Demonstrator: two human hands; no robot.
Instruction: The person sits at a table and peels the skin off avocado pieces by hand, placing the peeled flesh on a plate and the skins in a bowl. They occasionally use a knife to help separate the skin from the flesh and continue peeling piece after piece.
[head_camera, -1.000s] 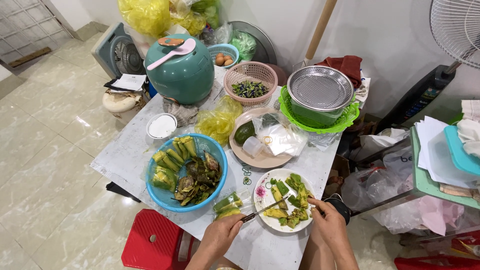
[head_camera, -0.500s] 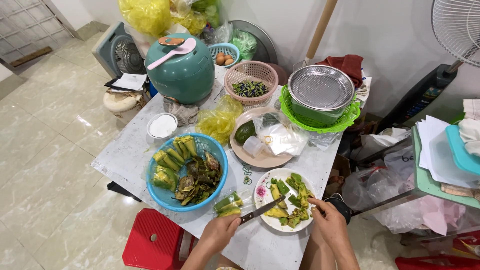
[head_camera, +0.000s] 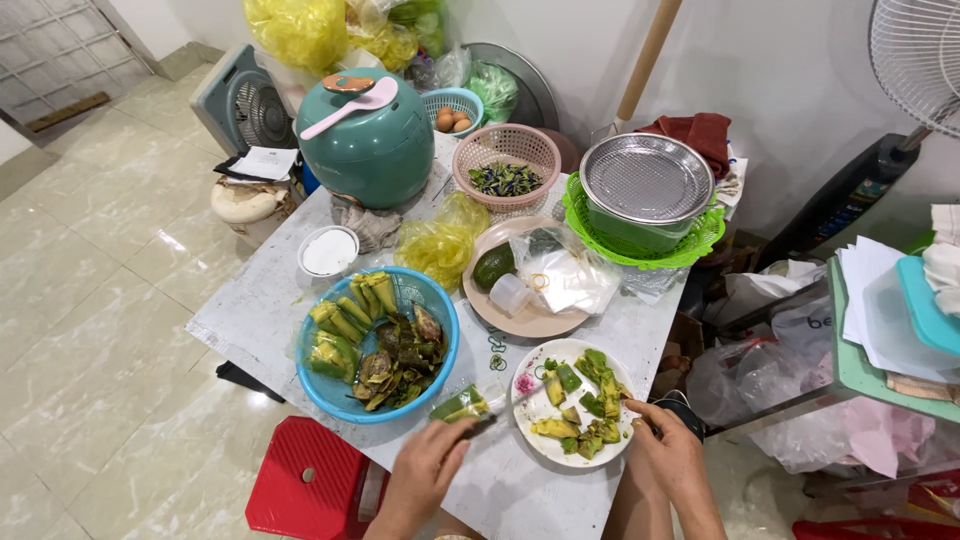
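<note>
My left hand (head_camera: 425, 472) grips a dark-handled knife (head_camera: 484, 424) at the near edge of the table, its blade pointing toward a white plate (head_camera: 528, 432). The plate carries several yellow-green avocado pieces (head_camera: 582, 408). A wrapped green avocado piece (head_camera: 459, 404) lies just past my left fingers, beside a blue bowl (head_camera: 438, 318). That bowl holds avocado slices and dark peels. My right hand (head_camera: 676, 462) holds the plate's right rim with its fingertips.
Farther back stand a pink plate (head_camera: 520, 318) with an avocado, a small cup and plastic bags, a teal cooker (head_camera: 368, 135), a pink basket (head_camera: 508, 160) and a steel pan in a green basket (head_camera: 645, 185). A red stool (head_camera: 305, 480) sits below left.
My left hand drew back toward me with the knife, so the blade left the plate's middle. The right hand stayed at the rim.
</note>
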